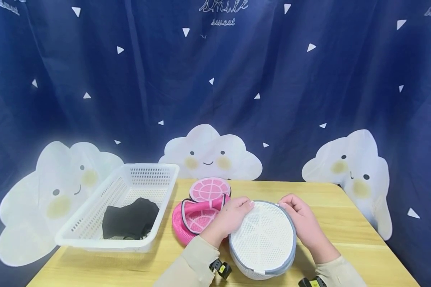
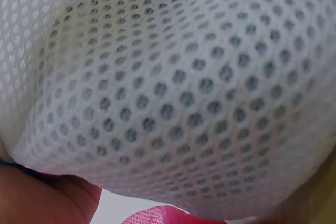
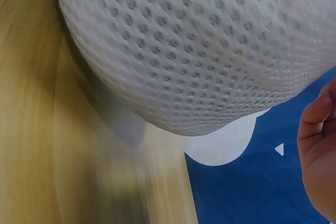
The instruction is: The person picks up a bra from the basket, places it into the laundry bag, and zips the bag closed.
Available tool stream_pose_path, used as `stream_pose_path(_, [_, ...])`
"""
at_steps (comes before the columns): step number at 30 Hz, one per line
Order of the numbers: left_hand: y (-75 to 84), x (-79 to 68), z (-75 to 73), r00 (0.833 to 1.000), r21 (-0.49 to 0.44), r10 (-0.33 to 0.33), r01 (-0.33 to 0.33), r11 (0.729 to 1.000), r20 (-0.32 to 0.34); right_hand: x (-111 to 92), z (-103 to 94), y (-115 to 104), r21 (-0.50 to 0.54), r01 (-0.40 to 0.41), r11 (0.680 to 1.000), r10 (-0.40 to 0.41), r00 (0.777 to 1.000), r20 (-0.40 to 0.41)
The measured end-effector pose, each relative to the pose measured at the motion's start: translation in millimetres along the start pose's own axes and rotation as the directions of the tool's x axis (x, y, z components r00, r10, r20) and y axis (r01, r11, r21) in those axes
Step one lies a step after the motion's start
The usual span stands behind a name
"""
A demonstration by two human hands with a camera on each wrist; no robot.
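A round white mesh laundry bag [image 1: 263, 239] with grey edging sits near the front of the table, its flat lid facing up. My left hand [image 1: 231, 215] pinches its rim at the upper left. On the opposite side, my right hand [image 1: 303, 219] grips the grey edging at the upper right between thumb and curled fingers. White mesh [image 2: 184, 103] fills most of the left wrist view, and the bag's rounded side [image 3: 184, 51] shows in the right wrist view. Beside my left hand lies a pink mesh laundry bag [image 1: 179, 223], its lid [image 1: 210, 189] flipped back.
A white plastic basket [image 1: 66, 237] stands on the left, holding a folded black cloth item [image 1: 131, 219]. All of this rests on a wooden table [image 1: 359, 255]. Behind it hangs a dark blue curtain [image 1: 215, 103] printed with clouds and triangles.
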State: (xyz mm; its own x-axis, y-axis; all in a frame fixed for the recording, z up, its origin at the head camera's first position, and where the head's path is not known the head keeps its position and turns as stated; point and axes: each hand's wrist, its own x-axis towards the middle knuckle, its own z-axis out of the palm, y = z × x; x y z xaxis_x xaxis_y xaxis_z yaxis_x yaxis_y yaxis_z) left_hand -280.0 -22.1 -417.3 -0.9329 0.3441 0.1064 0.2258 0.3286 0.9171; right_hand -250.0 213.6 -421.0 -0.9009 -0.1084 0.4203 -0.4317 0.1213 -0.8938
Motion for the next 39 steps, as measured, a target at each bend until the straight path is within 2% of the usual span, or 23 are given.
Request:
stream_pose_path(5, [0.6, -0.4, 0.9, 0.997, -0.110, -0.057, 0.051, 0.993, -0.052, 0, -1.1, -2, -0.011, 0.005, 1.000, -0.006, 0.999, -0.042])
stream_pose_path(7, [0.8, 0.0, 1.8, 0.996, -0.130, -0.060, 0.052, 0.990, -0.062, -1, -2.1, -2, -0.026, 0.004, 1.000, -0.005, 0.999, -0.054])
stream_pose_path(16, [0.8, 0.8, 2.8, 0.996, -0.139, -0.039, 0.027, 0.990, -0.083, 1, -2.9, 0, 0.008, 0.006, 1.000, -0.006, 0.998, -0.059])
stream_pose_path(21, [0.3, 2.0, 0.4, 0.995, -0.120, -0.047, 0.036, 0.992, -0.085, 2, -1.9, -3, 0.015, 0.020, 1.000, -0.019, 0.998, -0.064])
stream_pose_path(28, [-1.0, 4.6, -3.8, 0.994, -0.111, -0.041, 0.029, 0.993, -0.104, 2, -2.5, -7, 0.096, 0.034, 0.995, -0.027, 0.997, -0.078])
stream_pose_path(35, [-2.3, 7.9, -6.9, 0.990, -0.129, -0.051, 0.034, 0.991, -0.135, 3, -1.7, -4, 0.230, 0.041, 0.972, -0.019, 0.995, -0.096])
stream_pose_path(39, [-3.4, 5.1, -6.4, 0.996, -0.168, -0.051, 0.038, 0.985, -0.074, 3, -1.2, -4, 0.255, 0.042, 0.966, -0.009, 0.992, -0.128])
